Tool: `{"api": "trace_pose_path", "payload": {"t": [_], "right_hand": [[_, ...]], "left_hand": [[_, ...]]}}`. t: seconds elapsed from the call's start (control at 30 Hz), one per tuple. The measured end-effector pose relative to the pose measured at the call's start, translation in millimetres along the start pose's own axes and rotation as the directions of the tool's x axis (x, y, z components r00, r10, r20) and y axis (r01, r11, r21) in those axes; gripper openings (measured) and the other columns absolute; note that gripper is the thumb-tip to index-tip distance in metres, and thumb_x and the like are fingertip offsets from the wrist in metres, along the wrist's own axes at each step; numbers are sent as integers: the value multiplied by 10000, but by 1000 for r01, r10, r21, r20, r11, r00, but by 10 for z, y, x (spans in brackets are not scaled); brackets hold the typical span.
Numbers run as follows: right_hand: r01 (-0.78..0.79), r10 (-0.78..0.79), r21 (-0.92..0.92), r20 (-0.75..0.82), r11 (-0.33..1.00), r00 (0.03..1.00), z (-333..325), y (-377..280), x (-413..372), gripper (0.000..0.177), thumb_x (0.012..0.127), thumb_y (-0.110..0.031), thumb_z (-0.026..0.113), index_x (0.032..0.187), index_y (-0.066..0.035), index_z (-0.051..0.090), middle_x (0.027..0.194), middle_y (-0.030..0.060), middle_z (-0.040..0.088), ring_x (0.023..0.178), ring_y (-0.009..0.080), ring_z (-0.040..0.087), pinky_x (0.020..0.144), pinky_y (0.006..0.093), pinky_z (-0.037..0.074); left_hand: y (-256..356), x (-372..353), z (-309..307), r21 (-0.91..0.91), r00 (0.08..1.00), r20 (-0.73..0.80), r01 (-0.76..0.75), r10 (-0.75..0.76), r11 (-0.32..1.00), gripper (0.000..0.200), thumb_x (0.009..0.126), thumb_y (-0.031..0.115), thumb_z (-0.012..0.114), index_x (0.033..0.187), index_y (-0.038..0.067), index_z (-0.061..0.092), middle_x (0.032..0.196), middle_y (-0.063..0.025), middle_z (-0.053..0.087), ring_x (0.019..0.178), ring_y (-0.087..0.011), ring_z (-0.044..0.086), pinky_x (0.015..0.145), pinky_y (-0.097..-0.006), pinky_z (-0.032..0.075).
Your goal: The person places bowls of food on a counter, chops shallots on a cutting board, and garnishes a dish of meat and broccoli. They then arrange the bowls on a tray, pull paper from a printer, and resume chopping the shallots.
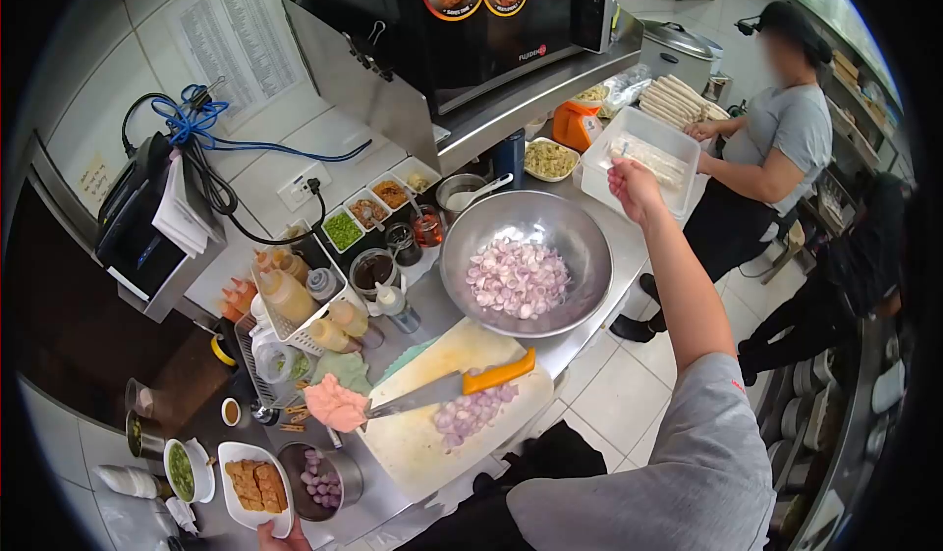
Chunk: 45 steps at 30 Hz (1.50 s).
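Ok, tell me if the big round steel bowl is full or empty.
Partly filled: the big round steel bowl holds a low heap of sliced purple shallots at its bottom; its walls are bare.

Right hand (635, 188) outstretched, left hand (285, 538) low

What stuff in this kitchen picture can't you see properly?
- Left hand: head view, cut off by the bottom edge beside the white plate; open or shut, cannot tell.
- Right hand: head view, back turned to the camera over the white tub; anything in its fingers is too small to tell.
- Wall list: head view, print too small to read.
- Knife: head view, blade tip hidden under the pink cloth.
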State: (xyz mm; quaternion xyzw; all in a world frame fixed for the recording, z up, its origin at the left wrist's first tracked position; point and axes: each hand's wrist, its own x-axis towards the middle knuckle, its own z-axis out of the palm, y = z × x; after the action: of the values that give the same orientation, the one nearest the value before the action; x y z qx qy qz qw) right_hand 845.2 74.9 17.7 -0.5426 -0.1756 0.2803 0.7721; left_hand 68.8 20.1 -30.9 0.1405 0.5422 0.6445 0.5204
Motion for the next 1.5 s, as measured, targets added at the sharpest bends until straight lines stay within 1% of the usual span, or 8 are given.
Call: {"api": "trace_pose_path", "payload": {"t": [0.37,0.5,0.8,1.03,1.17,1.27,1.43,1.5], "right_hand": [[25,-56,-281,-103,959,993,-460,444,3106,236,980,-201,513,1087,6,549,885,127,642,708,219,667,605,317,565],[-109,95,-271,-64,956,993,-336,526,3582,305,997,-317,484,1113,-40,538,844,115,630,653,193,637,538,270,516],[-171,168,-23,-96,985,981,-521,596,3977,223,926,-78,443,1106,-43,571,780,89,646,513,166,590,418,237,449],[52,1,200,-260,978,966,-1131,107,3495,300,915,8,398,1166,-56,548,875,113,643,569,178,604,439,232,503],[124,-121,-12,-338,992,933,-1869,-247,2945,344,935,3,388,1239,-131,480,873,110,629,514,160,578,397,236,461],[172,-259,-296,-283,939,924,-2300,-464,2245,355,966,-17,379,1295,-137,439,756,57,583,489,135,553,377,236,430],[327,-342,-347,19,879,940,-2449,-527,816,430,985,-49,415,1408,-126,412,686,21,550,454,93,481,384,223,359],[239,-214,-359,110,902,971,-2266,-490,122,404,948,-23,430,1348,-58,476,761,31,594,473,89,479,399,218,350]], "left_hand": [[-618,-1171,895,-179,970,-208,-166,127,970,620,840,-32,444,1444,-75,312,1359,-275,488,1266,-445,492,1075,-527,477],[-891,-1602,1195,-58,936,-289,-227,201,972,604,850,-25,430,1441,-76,315,1365,-281,481,1262,-438,498,1074,-527,478],[-1195,-2038,1187,-142,942,-277,-237,191,961,543,877,10,431,1408,-80,366,1324,-262,526,1185,-417,565,996,-507,544],[-1225,-2249,854,-156,952,-264,-201,155,967,499,904,39,437,1389,-69,398,1291,-247,553,1143,-378,601,957,-471,573],[-1178,-2275,745,-166,941,-308,-195,137,967,449,942,46,412,1372,-83,407,1270,-246,565,1129,-372,609,939,-462,582],[-1099,-2312,636,-142,943,-279,-228,182,963,446,947,40,396,1375,-86,403,1284,-250,551,1147,-389,592,953,-472,571],[-1097,-1940,-398,-202,961,-85,-274,262,940,614,784,85,548,1372,-42,429,1360,-176,533,1207,-308,575,1000,-396,522],[-1082,-1940,-768,-205,974,-88,-224,210,953,549,847,116,494,1376,-23,438,1350,-153,542,1221,-296,560,996,-446,502]]}}
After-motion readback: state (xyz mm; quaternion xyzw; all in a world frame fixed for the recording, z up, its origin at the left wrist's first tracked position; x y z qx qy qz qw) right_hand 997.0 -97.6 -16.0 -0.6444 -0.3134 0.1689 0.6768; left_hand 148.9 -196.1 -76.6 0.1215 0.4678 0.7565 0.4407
